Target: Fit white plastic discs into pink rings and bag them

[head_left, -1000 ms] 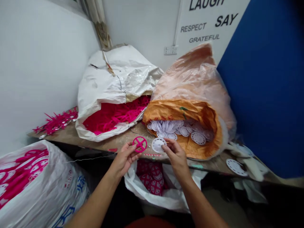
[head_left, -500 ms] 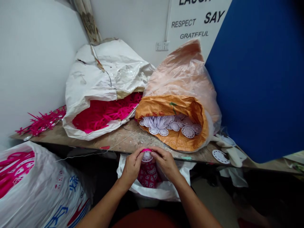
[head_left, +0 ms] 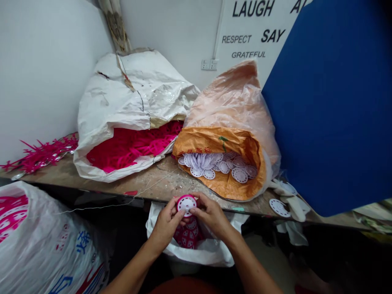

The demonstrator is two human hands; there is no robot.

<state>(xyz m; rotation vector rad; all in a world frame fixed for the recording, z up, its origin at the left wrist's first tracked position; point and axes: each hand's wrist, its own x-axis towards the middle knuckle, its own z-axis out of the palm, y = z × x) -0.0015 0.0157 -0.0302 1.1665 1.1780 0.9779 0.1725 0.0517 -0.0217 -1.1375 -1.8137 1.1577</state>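
The left hand [head_left: 165, 224] and right hand [head_left: 211, 214] are close together, their fingers clamped from either side on the rim of a magenta plastic ring [head_left: 177, 203]. A white perforated disc [head_left: 186, 205] sits inside the ring, its face tilted up toward the camera. Ring and disc are round, so they have no long axis; together they lie between the palms, about equally near each hand, just in front of the bench edge. Directly below them, a white plastic sack [head_left: 211, 255] holds a pile of magenta-and-white discs [head_left: 188, 233], the nearest almost touching the hands. Beyond the hands stands a worn wooden workbench [head_left: 171, 183], with a thin wire [head_left: 101, 208] trailing from its edge to the left. On it, straight ahead and slightly right, an orange woven sack [head_left: 220, 143] lies open on white perforated discs [head_left: 214, 165]. A white woven sack [head_left: 131, 94] to its left holds magenta plastic frames [head_left: 128, 153], and loose magenta runners [head_left: 39, 157] lie farther left. A single white disc [head_left: 278, 207] rests on the bench to the right, beside a blue board [head_left: 324, 102] and a wall sign [head_left: 251, 28].
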